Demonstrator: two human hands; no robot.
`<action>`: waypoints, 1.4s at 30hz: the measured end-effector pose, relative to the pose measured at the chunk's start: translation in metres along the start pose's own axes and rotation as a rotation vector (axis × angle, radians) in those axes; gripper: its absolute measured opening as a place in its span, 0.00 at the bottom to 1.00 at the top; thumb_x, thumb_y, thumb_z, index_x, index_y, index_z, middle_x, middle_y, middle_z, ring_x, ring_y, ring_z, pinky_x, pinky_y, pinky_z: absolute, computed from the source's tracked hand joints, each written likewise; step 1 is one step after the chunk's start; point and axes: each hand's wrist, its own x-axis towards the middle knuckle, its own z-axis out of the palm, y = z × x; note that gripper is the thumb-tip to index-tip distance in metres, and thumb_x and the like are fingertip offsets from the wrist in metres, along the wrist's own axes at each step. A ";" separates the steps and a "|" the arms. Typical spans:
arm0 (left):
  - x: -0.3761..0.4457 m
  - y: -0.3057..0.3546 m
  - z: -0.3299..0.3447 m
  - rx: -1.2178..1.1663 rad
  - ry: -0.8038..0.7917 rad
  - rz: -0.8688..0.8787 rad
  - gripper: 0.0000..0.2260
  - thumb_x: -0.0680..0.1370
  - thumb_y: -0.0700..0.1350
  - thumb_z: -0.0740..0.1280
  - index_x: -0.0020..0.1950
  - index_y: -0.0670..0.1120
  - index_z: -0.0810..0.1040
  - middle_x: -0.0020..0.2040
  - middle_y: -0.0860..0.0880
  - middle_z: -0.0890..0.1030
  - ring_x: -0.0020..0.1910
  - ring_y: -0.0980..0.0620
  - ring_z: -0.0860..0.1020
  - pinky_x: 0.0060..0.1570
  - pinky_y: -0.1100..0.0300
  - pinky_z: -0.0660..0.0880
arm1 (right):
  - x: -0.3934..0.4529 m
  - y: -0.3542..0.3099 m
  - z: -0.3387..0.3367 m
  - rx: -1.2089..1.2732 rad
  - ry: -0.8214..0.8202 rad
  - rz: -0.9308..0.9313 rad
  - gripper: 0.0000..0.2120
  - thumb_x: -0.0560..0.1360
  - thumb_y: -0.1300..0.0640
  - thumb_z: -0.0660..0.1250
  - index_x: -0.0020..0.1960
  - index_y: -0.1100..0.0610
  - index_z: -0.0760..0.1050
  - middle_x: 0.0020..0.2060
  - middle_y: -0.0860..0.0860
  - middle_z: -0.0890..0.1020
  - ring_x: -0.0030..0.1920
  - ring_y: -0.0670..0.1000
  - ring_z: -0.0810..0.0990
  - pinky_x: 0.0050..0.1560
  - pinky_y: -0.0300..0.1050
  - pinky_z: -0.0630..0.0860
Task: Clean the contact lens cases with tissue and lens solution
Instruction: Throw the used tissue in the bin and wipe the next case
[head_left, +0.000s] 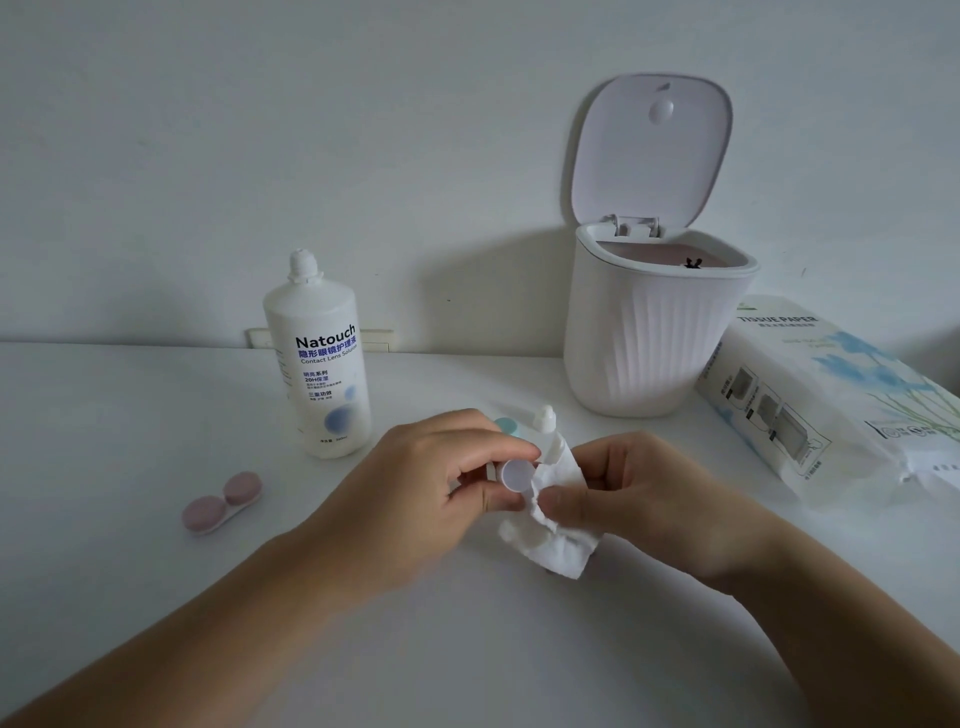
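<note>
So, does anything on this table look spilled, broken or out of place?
Nothing looks spilled or broken. The solution bottle stands upright without its cap, and the bin has its lid raised, both fitting the work. The tissue pack lies flat. The pink lens case lies closed beside the hands.

Wall: plain white wall (260, 130), unmarked, fills the upper half of the view.
Table: white tabletop (104, 441) meets the wall along a straight edge.
Outlet: a pale wall socket plate (379, 340) sits at the table line, partly hidden.
Light: soft, dim and even; a broad grey shadow (498, 291) falls on the wall at centre.
</note>
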 end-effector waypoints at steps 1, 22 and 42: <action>0.000 0.000 0.000 -0.028 0.006 -0.015 0.12 0.71 0.46 0.75 0.55 0.48 0.86 0.43 0.51 0.82 0.39 0.53 0.81 0.41 0.53 0.78 | 0.000 0.000 0.000 -0.019 0.015 -0.002 0.15 0.72 0.48 0.73 0.51 0.59 0.85 0.50 0.64 0.85 0.50 0.60 0.85 0.57 0.60 0.79; -0.001 -0.007 0.002 -0.172 -0.095 -0.120 0.16 0.70 0.48 0.76 0.55 0.60 0.81 0.44 0.50 0.82 0.40 0.47 0.80 0.44 0.45 0.79 | -0.002 -0.004 0.003 -0.129 -0.001 0.022 0.12 0.70 0.49 0.74 0.47 0.55 0.86 0.43 0.61 0.86 0.40 0.48 0.80 0.45 0.47 0.77; -0.004 0.015 0.014 -0.238 0.178 -0.121 0.12 0.71 0.48 0.77 0.40 0.49 0.74 0.33 0.49 0.77 0.30 0.48 0.73 0.31 0.51 0.72 | 0.000 -0.005 0.005 0.112 0.240 -0.199 0.09 0.73 0.51 0.71 0.47 0.55 0.87 0.40 0.52 0.88 0.39 0.46 0.85 0.40 0.33 0.77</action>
